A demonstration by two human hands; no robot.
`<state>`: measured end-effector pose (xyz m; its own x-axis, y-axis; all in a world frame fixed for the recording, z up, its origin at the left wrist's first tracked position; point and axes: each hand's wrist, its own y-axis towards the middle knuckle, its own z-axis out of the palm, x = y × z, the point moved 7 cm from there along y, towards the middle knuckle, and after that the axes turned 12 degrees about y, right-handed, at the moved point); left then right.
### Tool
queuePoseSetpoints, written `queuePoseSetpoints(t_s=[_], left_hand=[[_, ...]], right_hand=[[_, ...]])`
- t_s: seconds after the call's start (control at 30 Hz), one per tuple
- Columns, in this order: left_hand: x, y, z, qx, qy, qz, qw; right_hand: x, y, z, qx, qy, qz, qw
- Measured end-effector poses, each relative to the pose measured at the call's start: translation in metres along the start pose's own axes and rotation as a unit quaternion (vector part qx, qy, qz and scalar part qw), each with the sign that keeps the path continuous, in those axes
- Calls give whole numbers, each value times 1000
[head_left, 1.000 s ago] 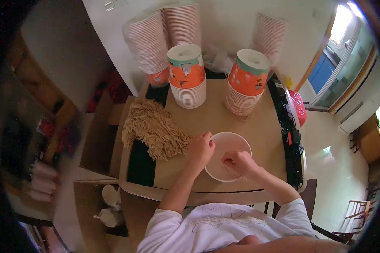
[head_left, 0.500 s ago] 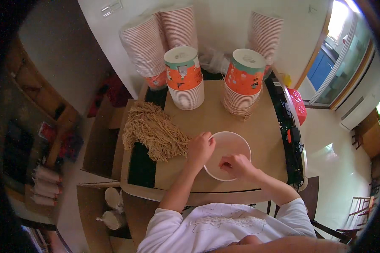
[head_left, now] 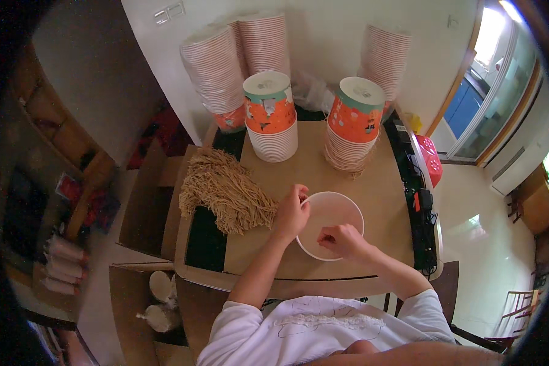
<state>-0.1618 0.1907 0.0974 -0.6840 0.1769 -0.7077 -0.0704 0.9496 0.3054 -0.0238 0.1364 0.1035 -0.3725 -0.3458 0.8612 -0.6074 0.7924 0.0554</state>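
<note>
A white paper bucket stands mouth up near the table's front edge. At its left rim is my left hand, fingers bent and closed against the edge. My right hand reaches over the right side, with its fingers curled together inside the mouth. Whatever those fingers pinch, if anything, is too small to make out. Just left of my left hand lies a big bundle of tan twisted cords.
Behind the bucket stand two upside-down stacks of orange-and-green printed buckets, a left stack and a right stack. Wrapped bucket stacks line the wall. Black power strips run along the right edge. Cardboard boxes sit at left.
The whole view has shifted slightly, so the table's things appear a little lower. Both hands stay at the bucket, with hardly any visible movement of the fingers.
</note>
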Motion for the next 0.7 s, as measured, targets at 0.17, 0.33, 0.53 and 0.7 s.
queuePoseSetpoints(t_s=[0.17, 0.33, 0.53, 0.7], left_hand=[[-8, 2, 0, 22, 30, 22, 999], [-21, 4, -5, 48, 61, 32, 996], [-18, 2, -5, 34, 64, 47, 996], [-19, 2, -4, 35, 57, 44, 997]], right_hand=[[3, 12, 1, 17, -83, -56, 995], [5, 17, 17, 50, -268, -156, 949], [14, 20, 34, 184, -410, -195, 872], [11, 22, 41, 241, -473, -227, 816]])
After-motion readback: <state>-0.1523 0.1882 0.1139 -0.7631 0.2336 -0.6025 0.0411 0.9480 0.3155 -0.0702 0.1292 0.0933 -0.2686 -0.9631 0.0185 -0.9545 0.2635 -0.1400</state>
